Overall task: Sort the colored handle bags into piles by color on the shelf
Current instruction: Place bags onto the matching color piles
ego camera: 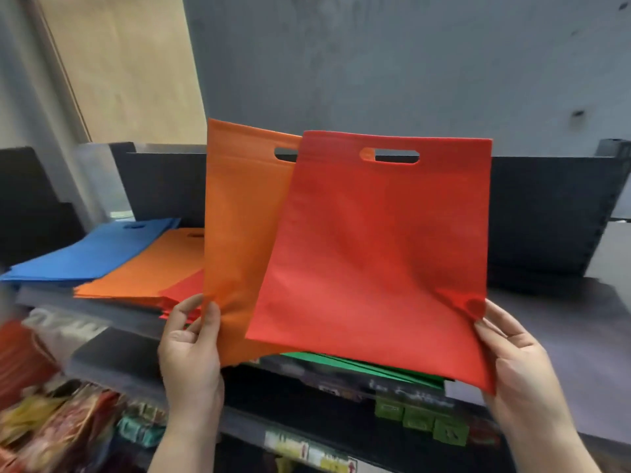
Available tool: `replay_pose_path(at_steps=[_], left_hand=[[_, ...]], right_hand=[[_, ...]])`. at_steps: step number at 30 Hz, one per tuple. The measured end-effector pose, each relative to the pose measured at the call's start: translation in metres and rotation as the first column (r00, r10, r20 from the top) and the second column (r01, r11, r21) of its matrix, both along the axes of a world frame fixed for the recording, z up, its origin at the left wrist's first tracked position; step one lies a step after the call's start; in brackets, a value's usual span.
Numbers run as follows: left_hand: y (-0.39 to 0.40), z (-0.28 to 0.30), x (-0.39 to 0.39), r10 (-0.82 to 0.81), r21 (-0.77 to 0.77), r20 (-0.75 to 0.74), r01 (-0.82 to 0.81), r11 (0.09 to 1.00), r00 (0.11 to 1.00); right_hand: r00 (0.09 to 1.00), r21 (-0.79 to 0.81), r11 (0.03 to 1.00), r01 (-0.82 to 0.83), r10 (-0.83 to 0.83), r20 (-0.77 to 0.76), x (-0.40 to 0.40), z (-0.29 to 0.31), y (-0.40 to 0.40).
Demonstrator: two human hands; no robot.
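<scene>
The person holds two bags up in front of the shelf (563,322), one in each hand, probably to part them and read their colours before laying each on its pile. The left hand (189,353) pinches the lower left corner of the orange bag (239,233), with the thumb on the near face and the fingers (184,310) behind the cloth, so the bag stands upright with its handle slot at the top. The right hand (512,363) pinches the lower right corner of the red bag (375,250) in the same way; the thumb shows as a dark shadow through the fabric, and the remaining fingers curl loosely below the edge. The red bag overlaps the orange one and sits nearer the camera, tilted slightly to the right. Holding them by the bottom corners keeps both faces flat and easy to compare. On the shelf to the left lie a blue pile (85,254), an orange pile (150,268) just beside it, and a red pile (184,288) partly hidden behind the raised orange bag. A green stack (358,365) lies under the held bags at the shelf's front edge. Each raised bag appears to have a matching pile waiting on the left.
</scene>
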State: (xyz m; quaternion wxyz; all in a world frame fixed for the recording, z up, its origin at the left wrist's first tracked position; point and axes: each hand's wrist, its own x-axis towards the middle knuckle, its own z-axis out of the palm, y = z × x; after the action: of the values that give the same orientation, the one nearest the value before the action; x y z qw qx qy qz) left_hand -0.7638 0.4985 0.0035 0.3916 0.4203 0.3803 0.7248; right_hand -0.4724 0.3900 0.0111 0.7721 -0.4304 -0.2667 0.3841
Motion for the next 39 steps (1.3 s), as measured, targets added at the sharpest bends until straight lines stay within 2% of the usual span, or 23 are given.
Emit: replay_pose_path(at_steps=[7,13,20,26,32,39], left_hand=[[0.002,-0.008,-0.072,0.217,-0.007,-0.055,-0.218,0.976,0.975],[0.022,-0.009,-0.120,0.290,-0.004,-0.065,-0.291,0.957,0.955],[0.087,0.000,-0.179,0.262,0.016,-0.097,-0.261,0.965,0.960],[0.163,0.005,-0.233,0.209,0.009,-0.135,-0.210,0.978,0.968],[0.232,0.002,-0.279,0.058,-0.031,-0.188,-0.065,0.997,0.980],[0.287,-0.002,-0.299,-0.071,-0.055,-0.292,0.057,0.997,0.954]], right_hand=[[0.976,0.006,0.981,-0.196,0.196,-0.100,-0.045,0.006,0.047],[0.951,0.034,0.963,-0.269,0.271,-0.148,-0.098,0.008,0.084],[0.955,0.064,0.970,-0.234,0.242,-0.170,-0.158,0.013,0.133],[0.977,0.068,0.989,-0.128,0.137,-0.162,-0.207,0.014,0.173],[0.991,0.067,0.998,-0.018,0.027,-0.133,-0.247,0.014,0.201],[0.991,0.059,0.995,0.082,-0.075,-0.110,-0.273,0.012,0.212]])
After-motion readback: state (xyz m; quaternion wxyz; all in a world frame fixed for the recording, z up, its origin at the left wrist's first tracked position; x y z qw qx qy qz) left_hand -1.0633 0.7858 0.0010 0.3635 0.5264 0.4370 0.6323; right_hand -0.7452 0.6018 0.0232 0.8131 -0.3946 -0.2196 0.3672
